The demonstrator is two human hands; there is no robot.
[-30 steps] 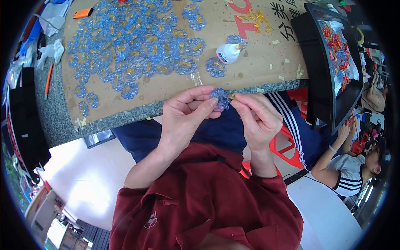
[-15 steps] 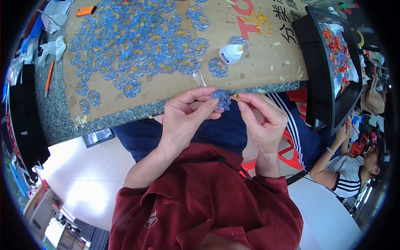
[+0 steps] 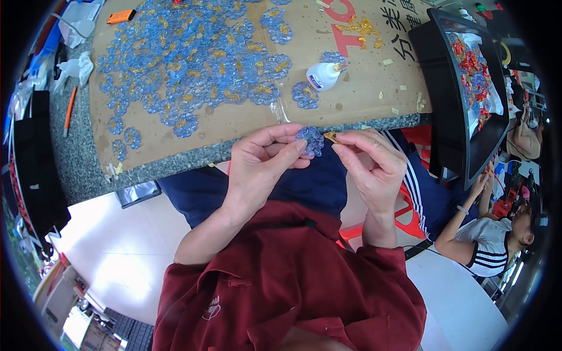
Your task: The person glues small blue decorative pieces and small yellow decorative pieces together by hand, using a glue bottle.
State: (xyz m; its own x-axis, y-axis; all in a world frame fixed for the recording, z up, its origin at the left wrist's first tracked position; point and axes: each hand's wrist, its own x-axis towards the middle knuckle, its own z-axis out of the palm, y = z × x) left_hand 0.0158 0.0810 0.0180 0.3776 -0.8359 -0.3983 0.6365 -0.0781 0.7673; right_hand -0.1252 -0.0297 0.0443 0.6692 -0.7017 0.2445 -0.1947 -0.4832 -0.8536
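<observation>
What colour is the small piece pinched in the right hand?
Golden yellow piece, seen in the head view, right beside the blue flower piece.

A sheet of brown cardboard (image 3: pixel 374 88) covers the grey speckled surface (image 3: pixel 82 169). Many blue flower-shaped pieces with gold centres (image 3: pixel 193 58) lie spread over its far left part. A white glue bottle (image 3: pixel 323 75) lies on its side right of them, beside one more blue flower piece (image 3: pixel 305 95). Small gold scraps (image 3: pixel 360 26) sit at the far edge. An orange pen (image 3: pixel 69 111) lies on the left. A black tray (image 3: pixel 468 152) of red and blue bits stands at the right, and another person in a white top (image 3: pixel 486 245) sits beyond it.
</observation>
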